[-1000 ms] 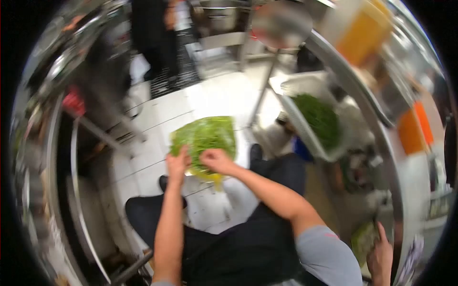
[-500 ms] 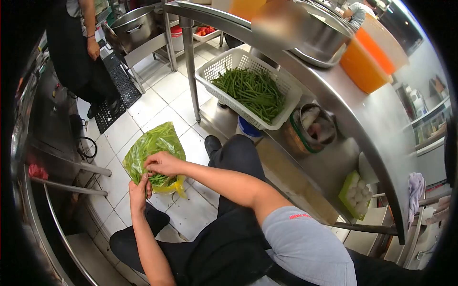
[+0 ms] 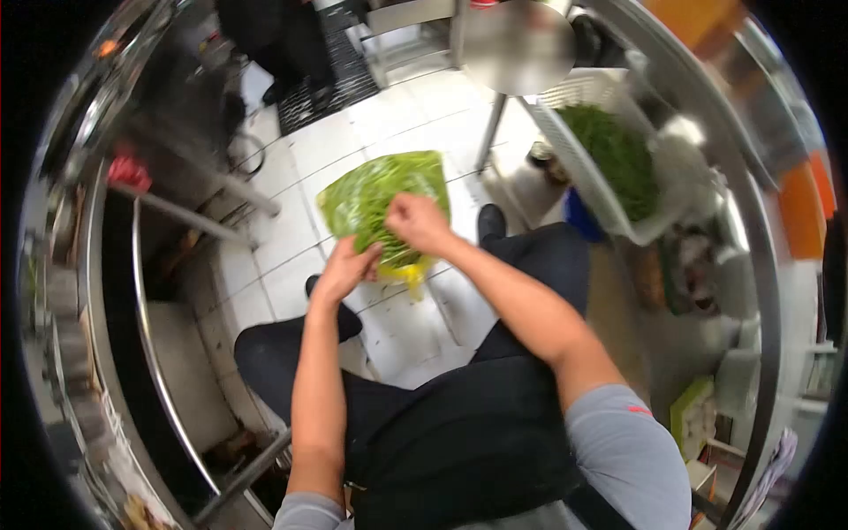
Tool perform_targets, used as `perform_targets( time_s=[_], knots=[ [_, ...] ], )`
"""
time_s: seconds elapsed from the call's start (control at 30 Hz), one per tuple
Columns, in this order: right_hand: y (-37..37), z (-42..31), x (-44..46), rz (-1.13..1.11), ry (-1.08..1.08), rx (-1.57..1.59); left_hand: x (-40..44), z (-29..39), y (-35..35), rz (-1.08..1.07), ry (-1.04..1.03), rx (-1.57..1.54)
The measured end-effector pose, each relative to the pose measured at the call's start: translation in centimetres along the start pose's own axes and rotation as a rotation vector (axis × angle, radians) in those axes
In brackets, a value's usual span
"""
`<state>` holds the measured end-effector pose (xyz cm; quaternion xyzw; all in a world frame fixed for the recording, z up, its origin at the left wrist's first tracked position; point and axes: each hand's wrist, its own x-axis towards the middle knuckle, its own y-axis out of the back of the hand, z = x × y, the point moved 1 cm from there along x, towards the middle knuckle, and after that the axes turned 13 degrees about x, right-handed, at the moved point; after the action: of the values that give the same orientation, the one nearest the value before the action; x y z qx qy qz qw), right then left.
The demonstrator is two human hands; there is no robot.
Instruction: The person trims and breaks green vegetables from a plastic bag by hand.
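A clear plastic bag (image 3: 375, 181) full of green beans (image 3: 404, 255) lies on the tiled floor in front of me, its yellow edge towards me. My left hand (image 3: 350, 268) is at the bag's near left side, with thumb and fingers closed together; what they pinch is too blurred to make out. Over the beans at the bag's open end, my right hand (image 3: 419, 223) is closed with its fingers curled in, and anything inside it is hidden. The two hands are a short way apart.
On the right, a white perforated basket (image 3: 565, 132) of green beans stands on the lower shelf of a steel table (image 3: 738, 106). A blue container (image 3: 580, 215) is below it. Another person's dark-clothed legs (image 3: 283, 44) stand on a black mat (image 3: 353, 75). Metal bars (image 3: 163, 353) run along the left.
The view has swung, so the bag and hands appear nearer the middle. My right hand has curled up and moved away from my left hand; they were close together before.
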<state>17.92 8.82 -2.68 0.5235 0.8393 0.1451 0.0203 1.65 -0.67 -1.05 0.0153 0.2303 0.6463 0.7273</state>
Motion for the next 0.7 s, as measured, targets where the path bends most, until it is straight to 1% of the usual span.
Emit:
perform_targets(
  time_s=[0.03, 0.07, 0.1, 0.13, 0.17, 0.2, 0.23, 0.27, 0.3, 0.33, 0.37, 0.4, 0.43, 0.47, 0.5, 0.53, 0.6, 0.63, 0.7],
  knots=[
    [0.6, 0.1, 0.4, -0.004, 0.014, -0.006, 0.0, 0.2, -0.3, 0.004, 0.043, 0.071],
    [1.0, 0.7, 0.9, -0.046, 0.022, -0.104, -0.2, 0.9, -0.7, -0.023, 0.098, 0.243],
    [1.6, 0.1, 0.8, -0.138, 0.007, -0.218, -0.4, 0.8, -1.3, -0.072, 0.067, 0.349],
    [1.9, -0.3, 0.6, -0.187, -0.021, -0.264, -0.2, -0.4, -1.9, -0.118, -0.041, 0.448],
    [2.1, -0.5, 0.2, -0.233, -0.052, -0.312, 0.2, -2.2, -2.8, -0.102, -0.035, 0.436],
    [2.0, -0.2, -0.2, -0.252, -0.046, -0.319, 0.5, -4.1, -4.1, -0.113, -0.135, 0.584],
    [1.6, 0.2, -0.6, -0.298, 0.046, -0.278, 0.4, -4.4, -5.1, -0.121, -0.234, 0.733],
    [1.3, 0.7, -1.1, -0.347, 0.139, -0.234, 0.5, -4.8, -6.1, -0.102, -0.224, 0.721],
    [1.1, 1.1, -1.7, -0.369, 0.147, -0.238, 0.5, -4.7, -7.1, -0.219, -0.108, 0.797],
    [0.6, 1.6, -2.3, -0.526, 0.073, -0.278, 0.2, -5.1, -7.6, -0.33, 0.02, 0.858],
    [0.4, 2.3, -2.9, -0.656, -0.011, -0.317, 0.3, -5.4, -7.9, -0.323, 0.028, 0.849],
    [0.1, 2.8, -3.1, -0.704, 0.013, -0.507, 0.3, -5.7, -8.1, -0.347, 0.042, 0.885],
    [0.2, 3.2, -3.4, -0.712, 0.012, -0.507, 0.3, -5.9, -8.3, -0.373, 0.054, 0.923],
    [0.3, 3.5, -3.8, -0.677, 0.072, -0.652, 0.1, -6.1, -8.4, -0.338, 0.009, 0.913],
    [0.5, 3.5, -4.0, -0.638, 0.134, -0.797, -0.3, -5.1, -8.3, -0.335, 0.011, 0.906],
    [0.5, 4.0, -4.2, -0.644, 0.134, -0.8, -0.7, -4.0, -8.1, -0.366, 0.022, 0.934],
    [0.4, 4.5, -4.2, -0.539, 0.22, -0.882, -0.9, -3.1, -8.1, -0.39, 0.032, 0.958],
    [0.2, 4.5, -4.3, -0.542, 0.224, -0.885, -1.0, -3.0, -8.1, -0.373, 0.031, 0.966],
    [-0.3, 4.7, -4.5, -0.634, 0.087, -1.079, -1.0, -2.9, -8.1, -0.352, 0.03, 0.974]
  ],
)
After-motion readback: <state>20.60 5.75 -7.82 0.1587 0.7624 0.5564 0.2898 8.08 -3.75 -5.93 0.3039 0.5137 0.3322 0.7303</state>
